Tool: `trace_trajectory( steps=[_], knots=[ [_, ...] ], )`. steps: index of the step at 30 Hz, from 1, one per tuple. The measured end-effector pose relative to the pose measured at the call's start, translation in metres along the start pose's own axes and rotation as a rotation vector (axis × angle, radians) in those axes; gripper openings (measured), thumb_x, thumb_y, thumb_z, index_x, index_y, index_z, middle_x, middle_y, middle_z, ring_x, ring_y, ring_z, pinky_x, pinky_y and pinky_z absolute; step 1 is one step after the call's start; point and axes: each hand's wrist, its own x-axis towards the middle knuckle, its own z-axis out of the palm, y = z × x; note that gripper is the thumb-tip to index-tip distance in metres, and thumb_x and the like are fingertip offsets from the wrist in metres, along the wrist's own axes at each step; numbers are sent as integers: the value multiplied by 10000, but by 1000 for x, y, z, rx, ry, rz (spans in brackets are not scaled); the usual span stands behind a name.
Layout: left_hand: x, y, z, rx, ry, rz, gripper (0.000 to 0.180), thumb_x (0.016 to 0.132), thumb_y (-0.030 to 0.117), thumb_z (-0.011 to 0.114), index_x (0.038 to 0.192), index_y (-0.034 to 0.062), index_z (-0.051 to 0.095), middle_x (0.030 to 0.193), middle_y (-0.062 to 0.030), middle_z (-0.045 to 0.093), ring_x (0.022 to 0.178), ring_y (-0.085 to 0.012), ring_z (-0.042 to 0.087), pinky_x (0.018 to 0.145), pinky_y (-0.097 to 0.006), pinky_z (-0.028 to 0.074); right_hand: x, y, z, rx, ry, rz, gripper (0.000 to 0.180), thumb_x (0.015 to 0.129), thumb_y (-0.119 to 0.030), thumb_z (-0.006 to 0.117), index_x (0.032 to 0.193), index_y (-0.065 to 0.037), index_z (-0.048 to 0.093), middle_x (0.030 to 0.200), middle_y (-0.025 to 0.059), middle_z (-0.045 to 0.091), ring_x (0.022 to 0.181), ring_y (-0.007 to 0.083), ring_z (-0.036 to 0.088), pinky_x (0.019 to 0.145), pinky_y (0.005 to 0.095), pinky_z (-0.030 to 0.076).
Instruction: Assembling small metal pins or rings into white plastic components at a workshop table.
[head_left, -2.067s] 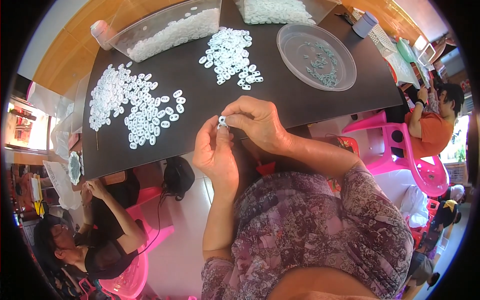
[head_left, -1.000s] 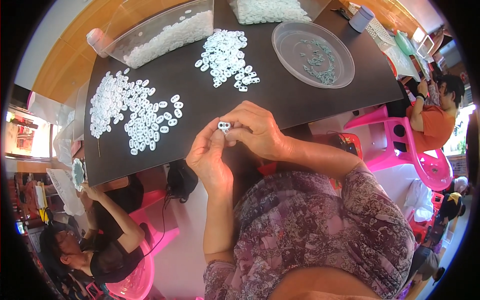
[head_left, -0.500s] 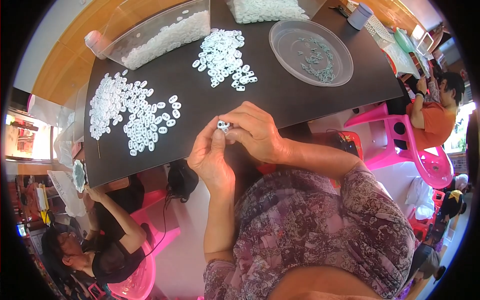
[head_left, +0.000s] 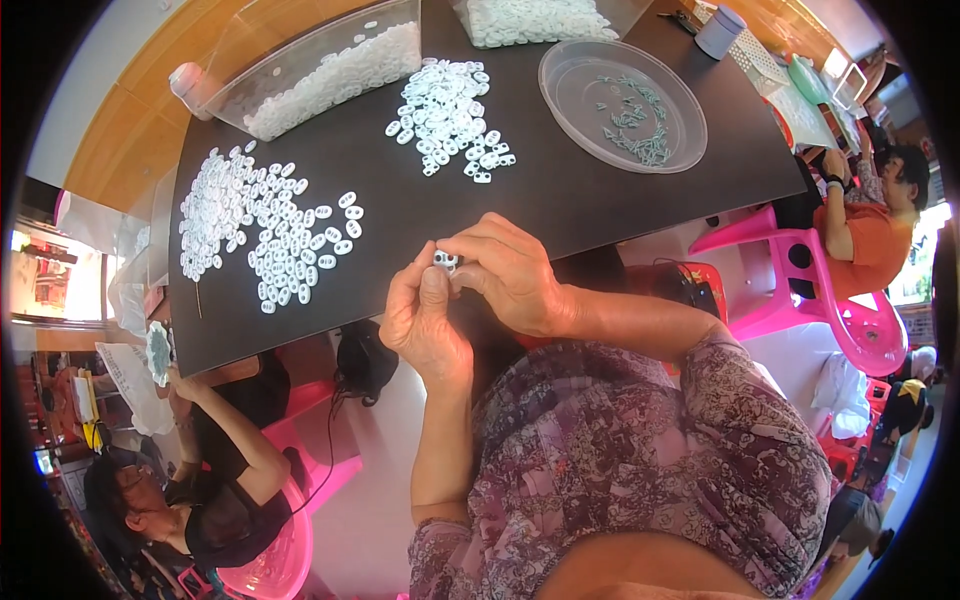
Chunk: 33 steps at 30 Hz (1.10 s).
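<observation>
Between the fingertips of both hands, just in front of the table's near edge, is a small white plastic piece (head_left: 446,260) with dark round holes. My left hand (head_left: 428,325) pinches it with thumb and fingers from the left. My right hand (head_left: 520,280) closes on it from the right, its fingers partly covering it. Beyond the hands lies a pile of white holed pieces (head_left: 442,108). More white oval pieces (head_left: 292,250) are spread at the table's left, beside a denser heap (head_left: 213,205). A clear round tray (head_left: 575,110) holds small grey-green slivers (head_left: 652,145).
Two clear bins, one at far left (head_left: 235,95) and one at far centre (head_left: 635,18), hold white pieces. A grey-lidded container (head_left: 720,32) stands at far right. People sit on pink chairs to the left (head_left: 285,545) and right (head_left: 865,330). A black bag (head_left: 365,362) hangs below the table.
Both hands have shifted very slightly, and the white piece has turned a little between the fingertips. The piles on the table look the same.
</observation>
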Motion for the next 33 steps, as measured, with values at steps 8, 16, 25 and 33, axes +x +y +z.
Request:
trace_trajectory(
  steps=[8,16,25,33],
  knots=[
    [-2,0,0,-36,-1,33,232,859,125,633,1003,-56,611,812,-34,587,693,-79,516,631,-206,436,-1,-3,4,9,6,35,350,675,51,651,1019,28,590,870,109,614,680,215,541,607,311,449],
    [-6,-3,2,-62,47,75,196,863,136,632,957,-34,598,829,-38,586,701,-80,524,638,-207,443,-1,-4,8,40,50,-52,372,663,72,653,1026,42,578,862,128,601,670,223,534,585,308,446],
    [-7,-4,3,-132,41,46,181,881,151,607,929,-22,582,850,-42,584,746,-89,532,669,-225,455,0,-1,12,40,72,-118,354,664,68,661,1007,42,579,868,125,603,677,225,537,583,309,451],
    [-8,7,7,-131,92,23,182,892,144,590,962,-23,584,869,-45,584,786,-94,532,736,-238,452,3,-10,10,73,41,-4,356,671,21,696,1011,25,589,878,106,608,693,200,539,586,292,454]
  ],
)
